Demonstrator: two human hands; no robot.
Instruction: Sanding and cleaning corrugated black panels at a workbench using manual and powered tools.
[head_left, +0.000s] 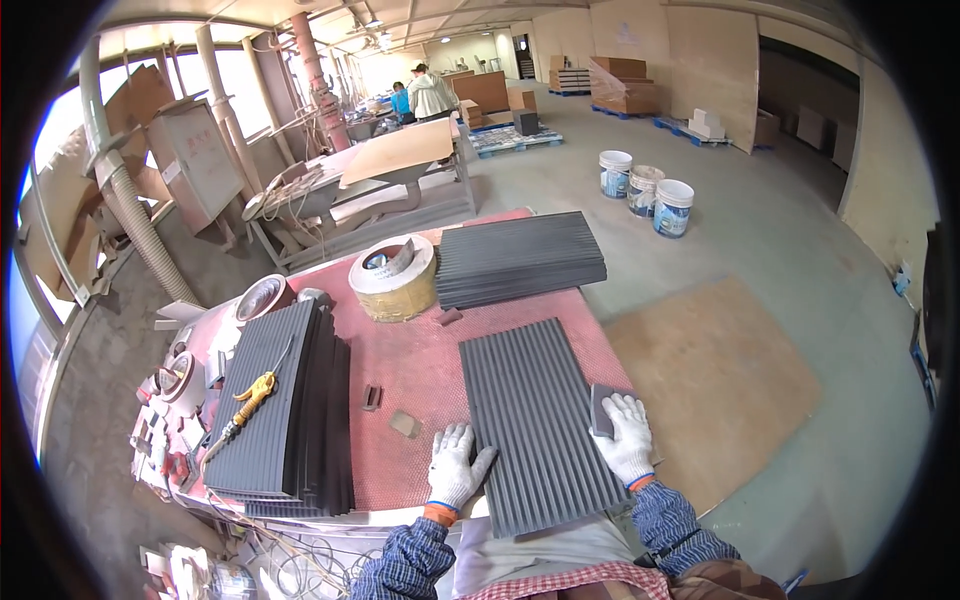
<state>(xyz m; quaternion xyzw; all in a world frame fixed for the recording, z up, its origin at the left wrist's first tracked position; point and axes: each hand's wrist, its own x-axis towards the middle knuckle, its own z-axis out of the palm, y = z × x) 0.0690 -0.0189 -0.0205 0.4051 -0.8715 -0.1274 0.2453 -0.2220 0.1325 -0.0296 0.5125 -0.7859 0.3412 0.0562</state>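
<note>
A dark grey ribbed panel [535, 430] lies lengthwise in front of me, its near end over the table's front edge. Gloved in white, my left hand [457, 468] rests beside the panel's left edge, fingers spread, thumb toward the panel, holding nothing. At the opposite edge, my right hand [627, 440] grips a dark sanding block [602, 408] against the panel's side. The red mesh-covered tabletop [390, 470] carries a small tan block [405, 423] and a small brown piece [372, 397] left of the panel.
A stack of ribbed panels [270, 440] at left bears a yellow air blow gun [258, 390]. Another panel stack [520, 255] and a large tape roll [395, 290] sit at the far side. Beyond are a brown board [715, 380], buckets [672, 210] and two people [432, 95].
</note>
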